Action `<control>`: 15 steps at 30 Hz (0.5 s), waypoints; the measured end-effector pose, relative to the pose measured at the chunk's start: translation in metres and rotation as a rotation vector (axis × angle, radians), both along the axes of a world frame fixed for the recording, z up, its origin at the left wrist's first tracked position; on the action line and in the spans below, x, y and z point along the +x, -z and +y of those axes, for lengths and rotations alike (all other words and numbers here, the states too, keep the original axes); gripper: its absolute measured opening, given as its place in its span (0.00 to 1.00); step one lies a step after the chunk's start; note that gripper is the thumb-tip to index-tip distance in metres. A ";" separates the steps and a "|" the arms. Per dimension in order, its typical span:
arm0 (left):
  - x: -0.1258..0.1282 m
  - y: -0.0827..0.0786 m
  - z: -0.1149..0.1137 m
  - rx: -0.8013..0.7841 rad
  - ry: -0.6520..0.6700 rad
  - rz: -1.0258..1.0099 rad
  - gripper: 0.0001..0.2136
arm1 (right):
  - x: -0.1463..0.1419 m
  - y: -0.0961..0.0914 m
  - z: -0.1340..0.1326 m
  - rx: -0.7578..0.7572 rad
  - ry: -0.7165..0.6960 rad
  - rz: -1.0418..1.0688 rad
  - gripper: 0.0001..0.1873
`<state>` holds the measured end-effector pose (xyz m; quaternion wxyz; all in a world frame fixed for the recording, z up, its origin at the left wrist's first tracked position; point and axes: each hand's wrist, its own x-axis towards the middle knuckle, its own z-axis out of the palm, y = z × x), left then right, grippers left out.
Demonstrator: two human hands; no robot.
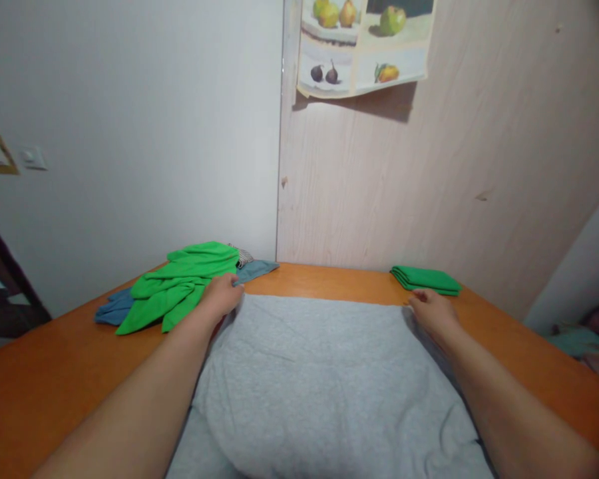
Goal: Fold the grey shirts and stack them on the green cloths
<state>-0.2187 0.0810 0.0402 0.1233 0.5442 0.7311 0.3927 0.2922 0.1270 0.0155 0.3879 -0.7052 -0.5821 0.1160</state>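
A heather-grey garment [324, 379] of soft knit cloth lies spread over the table in front of me, its straight far edge stretched between my hands. Creases run across its surface, and the near part drops out of the picture. At the far left corner, my left hand [224, 294] pinches the edge, close beside a heap of bright green cloth [180, 283]. My right hand [433, 309] has its fingers closed on the far right corner. Just behind that hand sits a neatly folded green cloth [424, 279]. Whether the garment has sleeves, I cannot tell.
Blue-grey cloth [114, 307] pokes out from under the green heap. The orange-brown table [64, 372] meets a white wall [154, 133] and a wood-grain panel [349, 193] at the back. A fruit picture [364, 50] hangs above. More fabric [584, 339] lies beyond the right edge.
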 end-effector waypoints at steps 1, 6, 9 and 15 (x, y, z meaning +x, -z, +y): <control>0.005 -0.003 0.001 0.000 0.036 0.068 0.16 | -0.004 -0.004 -0.001 0.000 -0.030 -0.072 0.21; 0.047 -0.005 -0.003 -0.077 0.309 0.327 0.14 | -0.039 0.000 -0.009 -0.061 -0.304 -0.360 0.24; 0.064 0.007 -0.012 -0.170 0.411 0.447 0.19 | -0.052 0.015 -0.016 -0.127 -0.396 -0.492 0.30; 0.063 0.019 -0.022 -0.301 0.367 0.616 0.33 | -0.048 0.030 -0.019 -0.228 -0.373 -0.635 0.40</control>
